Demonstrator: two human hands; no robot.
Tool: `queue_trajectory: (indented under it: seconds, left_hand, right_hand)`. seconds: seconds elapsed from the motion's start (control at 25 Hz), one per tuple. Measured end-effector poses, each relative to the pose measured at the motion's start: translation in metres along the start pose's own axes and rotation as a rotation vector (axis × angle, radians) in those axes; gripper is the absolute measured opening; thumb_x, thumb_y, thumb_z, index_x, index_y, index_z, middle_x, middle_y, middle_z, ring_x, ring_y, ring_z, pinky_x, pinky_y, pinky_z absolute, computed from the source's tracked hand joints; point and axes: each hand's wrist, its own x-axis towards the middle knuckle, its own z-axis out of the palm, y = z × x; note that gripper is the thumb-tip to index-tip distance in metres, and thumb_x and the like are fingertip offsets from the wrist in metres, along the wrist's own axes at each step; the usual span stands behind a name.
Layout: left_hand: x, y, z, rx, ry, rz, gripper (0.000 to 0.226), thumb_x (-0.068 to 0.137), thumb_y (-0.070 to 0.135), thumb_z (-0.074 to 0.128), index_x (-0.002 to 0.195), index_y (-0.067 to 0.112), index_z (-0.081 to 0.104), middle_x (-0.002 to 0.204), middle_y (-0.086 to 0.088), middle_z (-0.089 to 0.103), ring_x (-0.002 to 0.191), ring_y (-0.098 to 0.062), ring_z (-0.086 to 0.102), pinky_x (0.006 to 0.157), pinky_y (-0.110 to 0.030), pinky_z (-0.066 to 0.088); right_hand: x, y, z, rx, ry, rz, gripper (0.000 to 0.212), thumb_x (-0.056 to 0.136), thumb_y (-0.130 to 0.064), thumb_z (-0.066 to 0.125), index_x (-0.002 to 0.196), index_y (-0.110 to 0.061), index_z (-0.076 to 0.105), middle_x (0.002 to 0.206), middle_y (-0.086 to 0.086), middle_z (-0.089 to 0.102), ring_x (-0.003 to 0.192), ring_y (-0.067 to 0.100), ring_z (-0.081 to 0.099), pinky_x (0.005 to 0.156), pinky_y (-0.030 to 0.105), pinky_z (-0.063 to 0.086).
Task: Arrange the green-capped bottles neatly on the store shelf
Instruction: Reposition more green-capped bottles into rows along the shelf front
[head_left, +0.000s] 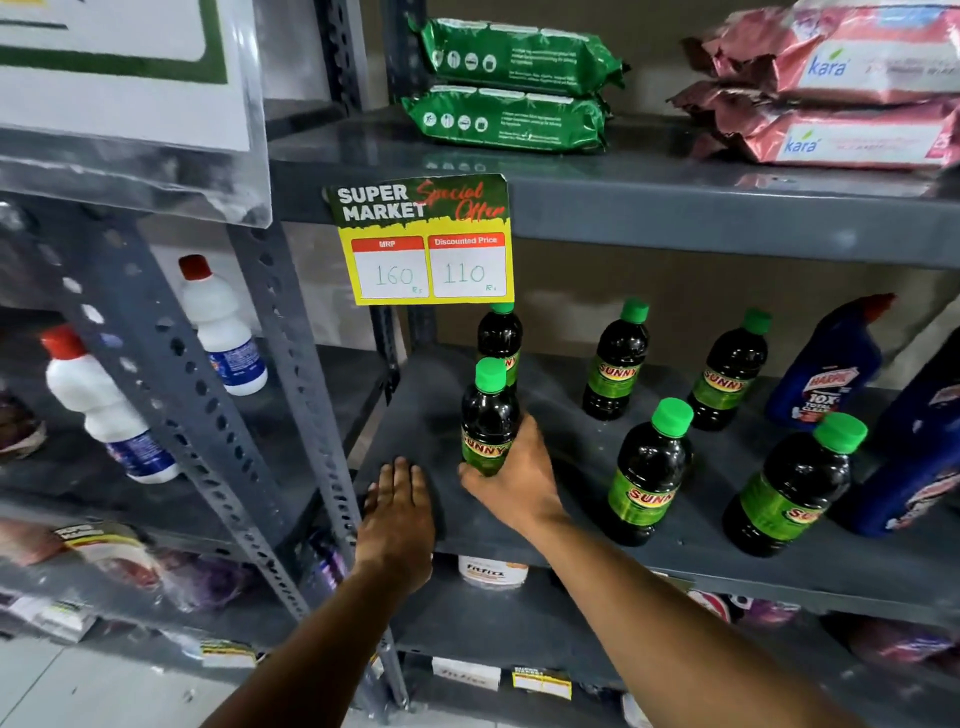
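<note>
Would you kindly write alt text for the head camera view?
A person's right hand grips a green-capped dark bottle on a grey metal shelf, left hand flat beside it. Five matching bottles stand scattered nearby.

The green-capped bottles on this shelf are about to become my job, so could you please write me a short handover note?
Right hand: wrapped around the front-left bottle, which stands directly in front of the back-left bottle.
Left hand: flat on the shelf, holding nothing.
Done: two bottles lined up front to back at the left end.
Left: four loose bottles to the right, scattered unevenly and reaching up to the blue cleaner bottles; pull them into rows beside the left pair.
</note>
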Motion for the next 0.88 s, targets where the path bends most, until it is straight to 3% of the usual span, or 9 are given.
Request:
queue_trajectory:
  seconds: [0.2, 0.36, 0.56, 0.88]
  left_hand:
    - [0.001, -0.001, 0.0, 0.006, -0.005, 0.006, 0.105, 0.083, 0.028, 0.066, 0.143, 0.0, -0.015, 0.156, -0.021, -0.013, 0.143, -0.036, -0.012, 0.117, -0.046, 0.001]
    - [0.0, 0.0, 0.0, -0.027, -0.006, 0.002, 0.104, 0.083, 0.025, 0.065, 0.143, 0.0, -0.016, 0.156, -0.021, -0.014, 0.143, -0.035, -0.014, 0.119, -0.047, 0.002]
    - [0.002, -0.002, 0.003, 0.009, 0.0, 0.02, 0.101, 0.083, 0.026, 0.063, 0.144, -0.002, -0.013, 0.156, -0.024, -0.011, 0.143, -0.038, -0.01, 0.118, -0.046, 0.003]
    - [0.011, -0.002, 0.006, 0.098, -0.058, -0.025, 0.103, 0.084, 0.024, 0.065, 0.142, -0.002, -0.016, 0.156, -0.023, -0.014, 0.143, -0.038, -0.011, 0.118, -0.047, 0.003]
  right_hand:
    - [-0.001, 0.001, -0.002, 0.035, -0.066, 0.083, 0.067, 0.064, -0.024, 0.083, 0.12, -0.021, 0.047, 0.105, -0.006, 0.062, 0.1, 0.014, 0.063, 0.082, 0.026, 0.049]
    - [-0.008, 0.008, -0.003, -0.033, -0.073, 0.072, 0.059, 0.067, -0.026, 0.085, 0.116, -0.017, 0.053, 0.11, 0.0, 0.065, 0.102, 0.016, 0.061, 0.08, 0.021, 0.044]
    - [-0.026, 0.012, 0.004, -0.034, -0.036, 0.066, 0.055, 0.061, -0.029, 0.086, 0.104, -0.017, 0.054, 0.104, 0.001, 0.066, 0.098, 0.019, 0.064, 0.079, 0.029, 0.05]
    - [-0.044, 0.016, 0.008, -0.038, -0.043, 0.036, 0.058, 0.065, -0.03, 0.083, 0.112, -0.014, 0.054, 0.11, 0.003, 0.063, 0.103, 0.02, 0.06, 0.083, 0.026, 0.047]
